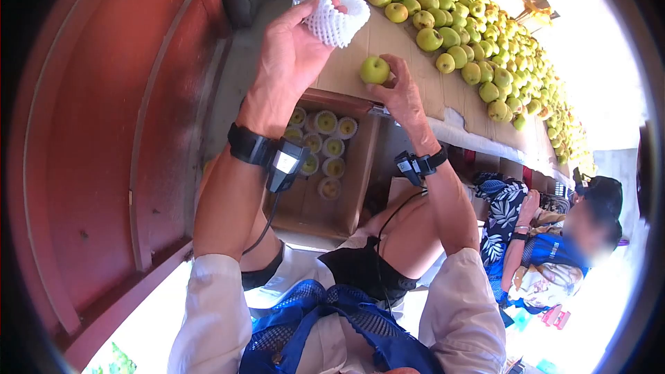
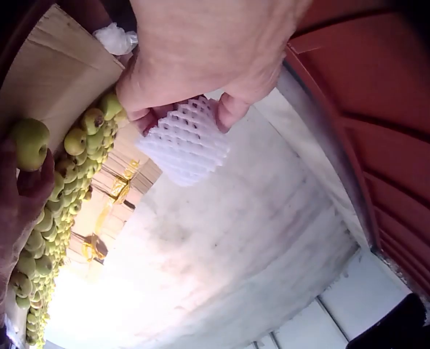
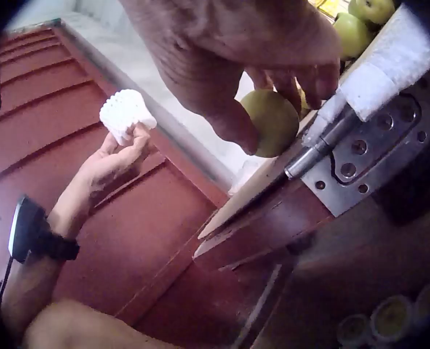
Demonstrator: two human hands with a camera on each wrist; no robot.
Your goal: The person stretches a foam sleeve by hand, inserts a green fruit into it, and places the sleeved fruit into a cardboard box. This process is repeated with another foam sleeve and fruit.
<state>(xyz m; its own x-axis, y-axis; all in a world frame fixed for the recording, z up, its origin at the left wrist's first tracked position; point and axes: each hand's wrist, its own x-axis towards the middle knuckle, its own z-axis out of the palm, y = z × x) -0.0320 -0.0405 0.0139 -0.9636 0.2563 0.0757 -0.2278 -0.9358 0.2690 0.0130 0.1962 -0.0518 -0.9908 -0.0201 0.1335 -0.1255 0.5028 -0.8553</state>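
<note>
A white foam fruit net [image 1: 337,17] is held up in my left hand [image 1: 294,52], fingers inside its opening and thumb on the outside. The left wrist view shows the net [image 2: 189,142] hanging below that hand, with no fruit visible in it. My right hand [image 1: 402,93] grips a green apple [image 1: 375,70] between thumb and fingers, just over the cardboard-covered tabletop. In the right wrist view the apple [image 3: 270,122] sits near the table's edge with its metal hinge [image 3: 353,156].
A large heap of green apples [image 1: 478,41] covers the table to the right. Below the table edge, a cardboard box [image 1: 298,218] contains several apples in foam nets [image 1: 332,147]. A red metal panel [image 1: 83,138] stands at left; another person [image 1: 547,235] sits at right.
</note>
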